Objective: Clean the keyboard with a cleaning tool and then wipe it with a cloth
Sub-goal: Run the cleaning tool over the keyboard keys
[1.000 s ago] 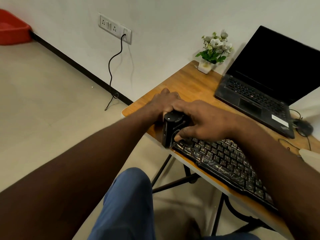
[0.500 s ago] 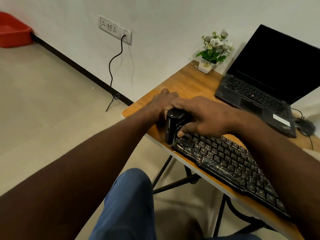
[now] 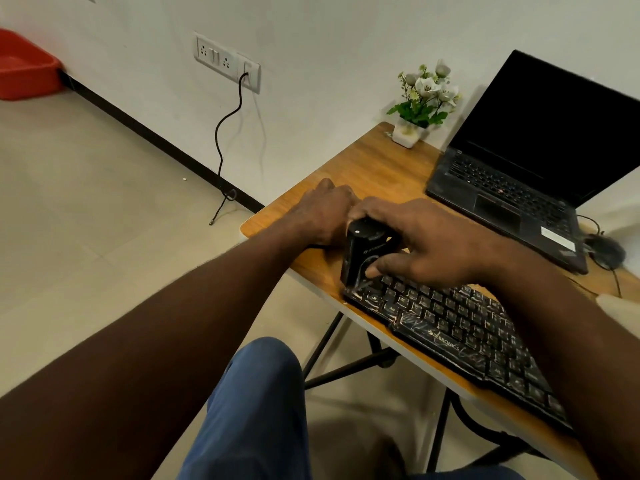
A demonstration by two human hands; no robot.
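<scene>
Firmly, the fingers (image 3: 369, 209) and thumb of the right hand (image 3: 429, 244) were curled round the black cleaning tool (image 3: 362, 252), which stood upright with its lower end on the left end of the keyboard (image 3: 464, 327). The left hand (image 3: 325, 213) lay just beside the tool on the wooden table (image 3: 374, 161); its fingers were hidden, so whether they gripped anything could not be told. The keyboard lay along the table's near edge. Farther back stood an open laptop (image 3: 512, 188), a small flower pot (image 3: 424, 102) and a mouse (image 3: 604, 251)
</scene>
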